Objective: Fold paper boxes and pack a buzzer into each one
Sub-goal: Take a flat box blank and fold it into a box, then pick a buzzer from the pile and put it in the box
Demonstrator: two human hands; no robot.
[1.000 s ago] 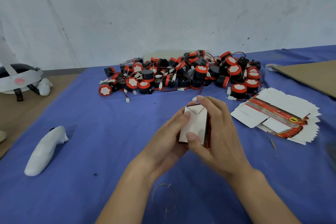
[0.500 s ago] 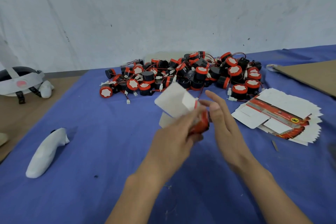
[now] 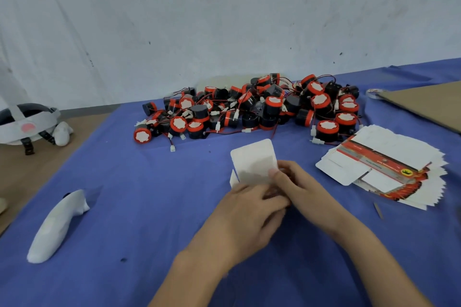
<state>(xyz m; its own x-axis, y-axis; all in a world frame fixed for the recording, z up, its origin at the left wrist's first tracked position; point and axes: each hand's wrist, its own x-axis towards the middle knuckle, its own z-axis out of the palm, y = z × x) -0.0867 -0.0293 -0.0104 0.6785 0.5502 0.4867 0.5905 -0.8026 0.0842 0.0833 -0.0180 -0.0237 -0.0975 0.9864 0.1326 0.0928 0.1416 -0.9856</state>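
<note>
Blue cloth across the worktop (image 3: 149,207). At the middle, a partly folded paper box (image 3: 254,162), white inner face of its round-cornered flap standing up toward the far side. Left hand (image 3: 249,217) curled over the box's lower part, hiding it; right hand (image 3: 301,187) closed on it from the right, thumb pressed against the flap's near edge. Beyond the box, well apart, a heap of red-and-black buzzers (image 3: 249,109) with thin wires and white plugs. To the right, a fanned stack of flat box blanks (image 3: 389,169), near the right hand, not touching. Far left, a white controller (image 3: 57,224) lying on the cloth
</note>
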